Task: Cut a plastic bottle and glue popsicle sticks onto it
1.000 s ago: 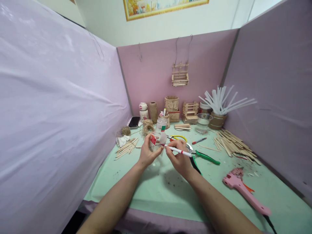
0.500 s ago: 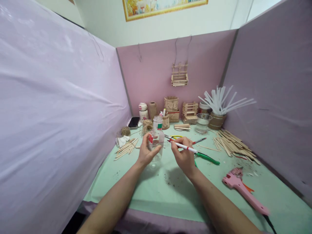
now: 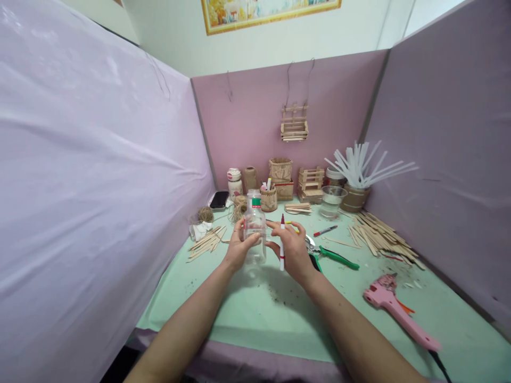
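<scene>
A clear bottle (image 3: 255, 226) with a green label near its neck stands upright in front of me. My left hand (image 3: 240, 247) is wrapped round its left side, the thumb across the front. On the bottle's right side, the fingertips of my right hand (image 3: 293, 250) reach up to the plastic. That same hand keeps a white marker (image 3: 282, 250) with a dark red tip between its fingers, tip upward.
Green-handled pruners (image 3: 337, 257) and a red pen (image 3: 325, 231) lie to the right, with a pink glue gun (image 3: 403, 316) nearer me. Wooden sticks (image 3: 379, 236) are heaped at the right, more sticks (image 3: 205, 243) at the left. A water bowl (image 3: 332, 201) stands behind.
The marker has swung from pointing left at the bottle to pointing upward. My right hand has moved left to the bottle, which has turned and shifted slightly left.
</scene>
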Tool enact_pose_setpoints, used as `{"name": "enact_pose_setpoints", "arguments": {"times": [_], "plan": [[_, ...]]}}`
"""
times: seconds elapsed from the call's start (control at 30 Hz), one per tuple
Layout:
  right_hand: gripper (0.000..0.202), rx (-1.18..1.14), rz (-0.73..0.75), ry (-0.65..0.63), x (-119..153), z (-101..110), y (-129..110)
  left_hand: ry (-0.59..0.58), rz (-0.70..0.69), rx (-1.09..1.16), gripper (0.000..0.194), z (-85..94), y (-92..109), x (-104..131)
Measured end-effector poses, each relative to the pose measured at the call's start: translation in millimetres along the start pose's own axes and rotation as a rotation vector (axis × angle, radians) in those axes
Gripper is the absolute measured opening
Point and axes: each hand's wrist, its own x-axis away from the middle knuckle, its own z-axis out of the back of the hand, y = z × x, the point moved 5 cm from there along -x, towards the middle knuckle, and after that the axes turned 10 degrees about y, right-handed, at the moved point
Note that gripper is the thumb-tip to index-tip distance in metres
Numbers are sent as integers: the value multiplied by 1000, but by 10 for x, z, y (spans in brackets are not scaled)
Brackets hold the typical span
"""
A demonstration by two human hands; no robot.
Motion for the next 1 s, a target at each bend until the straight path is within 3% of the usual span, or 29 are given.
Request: {"name": "enact_pose_setpoints", "arguments": {"times": [0.23,0.47,0.57,0.73,1.0], "plan": [[14,16,-119,49,79,-29,152,-48,167,81,75,-55,-29,15],[18,-233,-613,148,174,-33,419,-197,411,291,61,-59,-19,19],[22,-292,-727,161,217,-59,482,-234,444,319,60,-35,-41,4],[23,-352,-767,166,248,-85,514,-89,418,274,52,75,-104,-62],[29,-380,-726,193,191,-45,435,-83,336,199,72,41,-53,-66]]}}
